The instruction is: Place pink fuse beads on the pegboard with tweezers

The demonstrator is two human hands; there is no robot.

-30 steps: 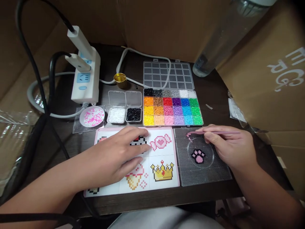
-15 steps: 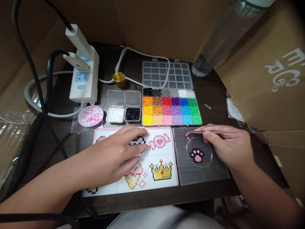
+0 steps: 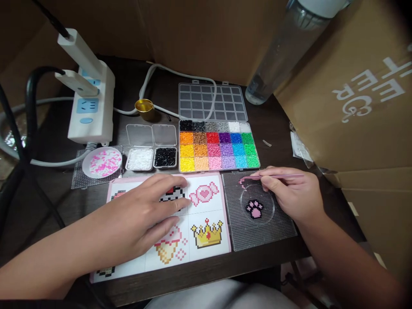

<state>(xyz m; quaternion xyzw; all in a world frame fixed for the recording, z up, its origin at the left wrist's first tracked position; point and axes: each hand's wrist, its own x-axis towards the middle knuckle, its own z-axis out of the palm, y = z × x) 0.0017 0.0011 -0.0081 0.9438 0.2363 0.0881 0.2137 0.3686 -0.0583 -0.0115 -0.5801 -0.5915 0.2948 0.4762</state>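
My left hand [image 3: 151, 214] lies with fingers spread on a pattern sheet [image 3: 206, 234] of pixel pictures, among them a candy, a crown and an ice cream. My right hand [image 3: 289, 193] pinches pink tweezers [image 3: 280, 176], their tip pointing left over the upper part of a clear pegboard [image 3: 264, 238]. Close by the tip, a short curved row of small pink beads [image 3: 241, 183] sits on the pegs. Lower on the board is a black and pink bead paw print [image 3: 255, 209], within a clear ring outline. Whether the tip grips a bead is too small to tell.
Behind the sheet stand an open bead box [image 3: 219, 150] with many colours, small cases of white beads [image 3: 140, 159] and black beads [image 3: 165, 158], and a dish of pink and white beads [image 3: 102, 163]. A power strip [image 3: 93, 103], gold cup [image 3: 144, 109] and bottle [image 3: 277, 56] stand farther back.
The camera view has shifted, so everything appears farther left. Both hands keep nearly the same places over the sheet and the pegboard; the tweezers stay in my right hand.
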